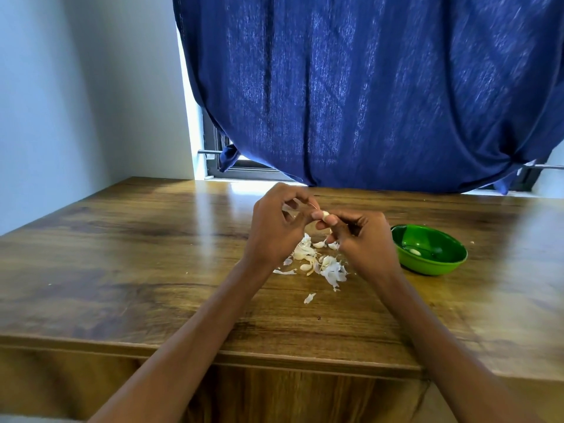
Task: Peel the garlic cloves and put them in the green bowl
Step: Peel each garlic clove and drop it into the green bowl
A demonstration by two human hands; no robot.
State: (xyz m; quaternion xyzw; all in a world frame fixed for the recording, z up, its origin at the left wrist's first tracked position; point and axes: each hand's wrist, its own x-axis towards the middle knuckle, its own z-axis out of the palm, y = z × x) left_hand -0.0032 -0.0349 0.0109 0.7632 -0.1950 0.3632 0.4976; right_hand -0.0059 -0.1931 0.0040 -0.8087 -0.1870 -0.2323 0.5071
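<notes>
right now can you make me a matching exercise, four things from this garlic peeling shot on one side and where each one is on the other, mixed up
Things:
1. garlic clove
2. green bowl
3. pile of skins
4. blue curtain

Places:
a. hanging behind the far edge of the table
b. on the table under the two hands
c. pinched between the fingertips of both hands
d. on the table to the right of the right hand

Pairs: 1-c, 2-d, 3-b, 4-a

The left hand and right hand hold the clove above the wooden table. One peeled clove already lies in the bowl.
</notes>
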